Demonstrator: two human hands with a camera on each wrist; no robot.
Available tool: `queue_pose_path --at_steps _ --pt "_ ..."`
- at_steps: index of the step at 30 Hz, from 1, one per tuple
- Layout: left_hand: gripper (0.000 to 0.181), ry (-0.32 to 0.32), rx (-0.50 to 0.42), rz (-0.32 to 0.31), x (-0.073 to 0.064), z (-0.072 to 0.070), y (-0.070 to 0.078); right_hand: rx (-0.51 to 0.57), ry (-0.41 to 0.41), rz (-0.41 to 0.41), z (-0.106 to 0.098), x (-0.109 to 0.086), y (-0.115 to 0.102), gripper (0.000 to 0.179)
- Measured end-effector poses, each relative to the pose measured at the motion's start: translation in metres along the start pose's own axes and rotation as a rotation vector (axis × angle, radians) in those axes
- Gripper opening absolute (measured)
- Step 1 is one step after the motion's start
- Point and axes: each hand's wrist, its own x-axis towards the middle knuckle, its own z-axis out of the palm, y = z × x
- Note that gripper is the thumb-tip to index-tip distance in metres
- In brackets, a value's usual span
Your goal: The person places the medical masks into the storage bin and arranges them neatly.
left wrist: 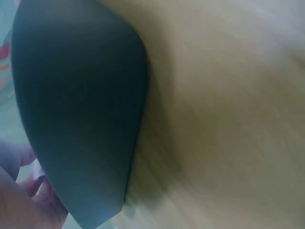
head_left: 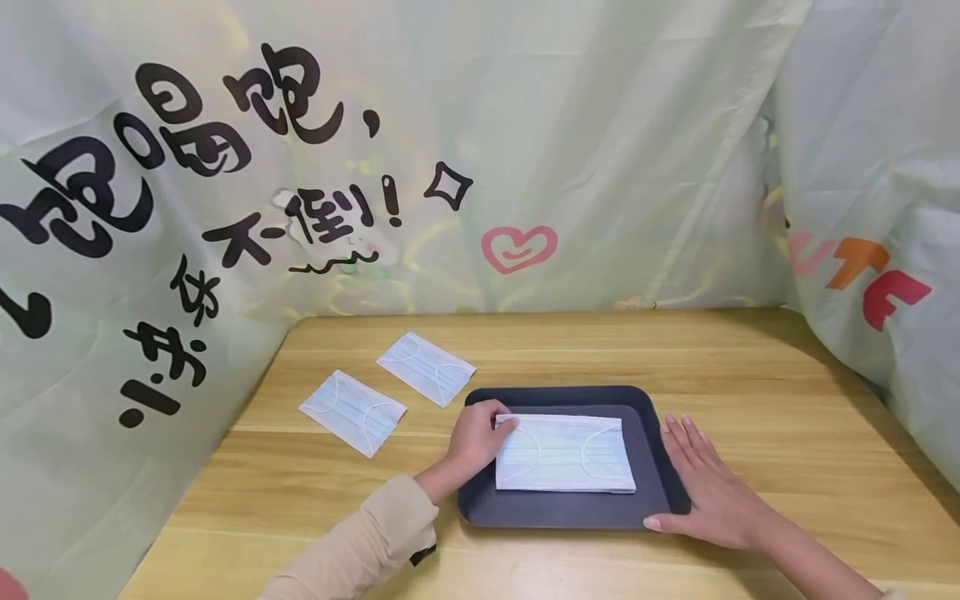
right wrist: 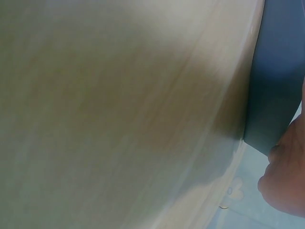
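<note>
The left hand (head_left: 476, 437) pinches the left edge of a flat, rectangular stack of pale blue-and-white pleated face masks (head_left: 562, 454), thumb on top. The right hand (head_left: 712, 496) has its fingers extended and thumb spread wide, resting against the right side of a dark grey, shallow rectangular tray with rounded corners (head_left: 555, 511). The stack lies inside this tray, between the hands, its white ear loops facing up. Left of the left hand, outside the tray, lies a single pale blue mask with white loops (head_left: 354, 413); a second such mask (head_left: 427, 370) lies beyond that hand. A beige cloth sleeve (head_left: 360, 537) covers the left forearm. Under everything is a light-brown wood-grain table (head_left: 240, 517); beyond both hands hangs a pale green printed curtain (head_left: 637, 167).
</note>
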Motion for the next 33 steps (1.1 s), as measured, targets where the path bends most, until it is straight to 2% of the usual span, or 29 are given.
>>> queue_pose_path --at_steps 5,8,14,18,23,29,33 --pt "0.016 -0.017 0.151 0.023 -0.001 -0.003 0.0 0.004 0.01 -0.009 0.001 -0.001 0.0 0.121" --pt "0.018 -0.006 0.162 0.049 -0.001 -0.006 -0.002 0.005 0.005 -0.003 0.001 -0.001 0.0 0.12" --pt "0.017 0.038 0.121 0.107 -0.002 -0.016 -0.007 0.014 -0.003 0.006 0.001 -0.001 0.001 0.12" --pt "0.018 0.085 0.106 0.181 -0.005 -0.023 -0.016 0.017 -0.005 0.01 0.001 -0.002 0.001 0.119" --pt "0.024 0.133 0.164 0.279 -0.012 -0.032 -0.031 0.014 0.0 0.005 0.001 -0.002 0.001 0.119" --pt "0.039 0.132 0.282 0.34 -0.023 -0.043 -0.05 0.007 0.009 -0.004 0.002 -0.001 0.002 0.121" --pt "0.048 0.137 0.325 0.407 -0.027 -0.051 -0.065 0.008 0.008 -0.002 0.002 -0.001 0.002 0.121"
